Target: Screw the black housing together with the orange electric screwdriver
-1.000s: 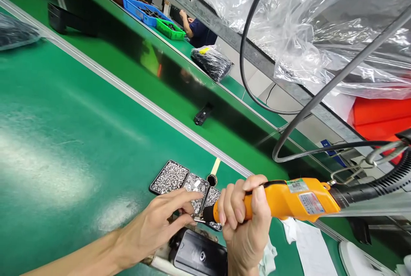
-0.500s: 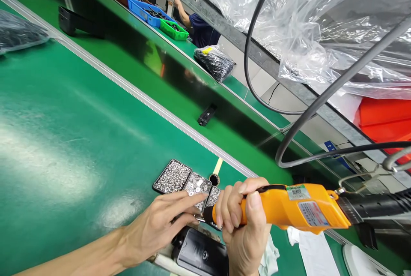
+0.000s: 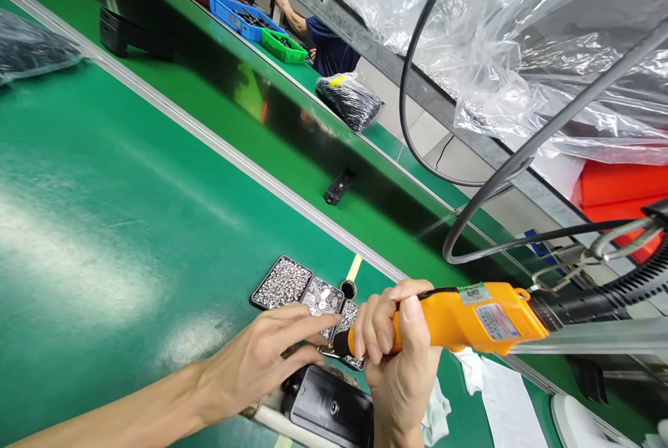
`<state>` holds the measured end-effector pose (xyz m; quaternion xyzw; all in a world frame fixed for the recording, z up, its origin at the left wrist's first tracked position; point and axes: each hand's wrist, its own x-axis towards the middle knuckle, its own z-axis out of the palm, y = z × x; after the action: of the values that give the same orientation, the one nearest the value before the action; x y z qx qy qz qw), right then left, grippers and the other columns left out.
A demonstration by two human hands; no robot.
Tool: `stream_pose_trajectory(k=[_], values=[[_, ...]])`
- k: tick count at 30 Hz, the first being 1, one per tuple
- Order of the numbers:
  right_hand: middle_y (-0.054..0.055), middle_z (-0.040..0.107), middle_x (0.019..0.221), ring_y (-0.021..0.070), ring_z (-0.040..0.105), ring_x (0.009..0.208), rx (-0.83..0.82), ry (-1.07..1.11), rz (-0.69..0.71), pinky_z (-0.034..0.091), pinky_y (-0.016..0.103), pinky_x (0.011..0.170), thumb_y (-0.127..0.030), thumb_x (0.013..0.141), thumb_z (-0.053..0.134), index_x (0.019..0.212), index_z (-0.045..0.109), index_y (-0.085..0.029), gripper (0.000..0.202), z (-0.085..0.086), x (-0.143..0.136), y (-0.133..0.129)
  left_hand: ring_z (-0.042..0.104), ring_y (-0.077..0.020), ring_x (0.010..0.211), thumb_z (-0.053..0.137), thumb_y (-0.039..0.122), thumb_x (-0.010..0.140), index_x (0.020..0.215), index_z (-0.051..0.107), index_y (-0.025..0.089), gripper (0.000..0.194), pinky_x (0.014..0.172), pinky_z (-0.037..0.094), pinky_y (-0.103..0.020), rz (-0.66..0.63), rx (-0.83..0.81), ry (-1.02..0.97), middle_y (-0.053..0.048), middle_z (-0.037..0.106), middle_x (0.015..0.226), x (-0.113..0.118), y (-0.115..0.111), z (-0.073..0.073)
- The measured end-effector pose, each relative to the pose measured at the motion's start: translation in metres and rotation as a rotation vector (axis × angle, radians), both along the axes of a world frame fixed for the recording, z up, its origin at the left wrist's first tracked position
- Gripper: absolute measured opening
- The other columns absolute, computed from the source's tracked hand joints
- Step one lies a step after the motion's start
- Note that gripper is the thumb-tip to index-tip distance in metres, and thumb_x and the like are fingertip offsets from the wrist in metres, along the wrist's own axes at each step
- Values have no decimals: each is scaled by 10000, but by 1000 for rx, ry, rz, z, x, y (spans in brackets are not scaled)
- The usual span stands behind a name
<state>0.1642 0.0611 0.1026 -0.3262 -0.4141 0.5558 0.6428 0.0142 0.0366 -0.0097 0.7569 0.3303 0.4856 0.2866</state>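
Note:
My right hand [image 3: 401, 354] is wrapped around an orange electric screwdriver [image 3: 477, 323], held nearly level with its bit pointing left. The fingertips of my left hand [image 3: 264, 354] are pinched together at the tip of the bit; whatever lies between them is too small to make out. Just below both hands is a black rectangular housing [image 3: 330, 406] with a round hole, resting on a light-coloured support. Beyond my left fingers stand small black trays [image 3: 254, 302] of screws and washers, partly covered by the hand.
A dark cable [image 3: 404, 86] loops down at the right and a metal hook [image 3: 563, 270] holds the screwdriver's end. A black part [image 3: 339, 187] lies on the green belt [image 3: 292, 163]. White cloth [image 3: 509, 399] lies at lower right. Across the line a person [image 3: 334, 44] sits near bins.
The screwdriver's rear end has shifted slightly left and up, and its hook and cord have moved with it. My left hand stays at the bit tip.

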Motion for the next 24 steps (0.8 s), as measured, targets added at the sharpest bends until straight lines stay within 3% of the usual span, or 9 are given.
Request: stream_pose_trajectory(k=[6,9,12,15,17,21,24], values=[[-114,382,521,42,312,387,-59,-43,-85,436,152,388,-356,1030,614,932,604,-234,157,3,8,6,662,-169,923,613,184,1036,1485,528,222,458,807,589,-289,-20,-29,84,-44,734,1057,-5,0,-1],[-117,379,518,44,313,377,-46,-89,-148,430,163,365,-386,1014,646,922,596,-222,195,0,17,16,667,-174,933,627,212,1034,1396,579,206,366,818,589,-292,9,-48,56,-47,733,1040,-6,-1,1],[-118,386,512,47,327,374,3,-149,-263,416,163,354,-386,982,706,902,580,-206,233,-10,27,34,683,-195,933,609,305,1048,1329,597,195,302,819,606,-314,-18,-13,62,-54,746,1015,-7,-4,7],[-120,404,503,53,353,377,49,-183,-376,403,168,362,-396,949,758,909,563,-202,278,-28,35,56,710,-229,995,622,429,1029,1336,583,183,395,918,623,-372,-76,71,133,-64,765,1042,-8,-7,20],[-123,419,502,56,366,378,64,-193,-418,403,175,369,-398,930,782,923,559,-200,299,-42,37,68,725,-244,989,767,461,919,1316,584,177,521,925,633,-386,-122,138,215,-65,782,1107,-8,-7,31],[-131,430,505,58,387,383,61,-202,-433,418,183,385,-395,903,811,927,536,-203,336,-66,35,79,727,-232,860,1019,383,569,1228,615,173,802,754,645,-355,-181,189,336,-52,798,1158,-7,-4,49],[-134,427,504,55,388,384,44,-212,-421,414,178,390,-417,901,812,923,520,-204,361,-75,31,81,723,-227,882,1033,334,544,1251,620,177,834,787,640,-348,-174,166,344,-43,794,1190,-6,-3,51]])
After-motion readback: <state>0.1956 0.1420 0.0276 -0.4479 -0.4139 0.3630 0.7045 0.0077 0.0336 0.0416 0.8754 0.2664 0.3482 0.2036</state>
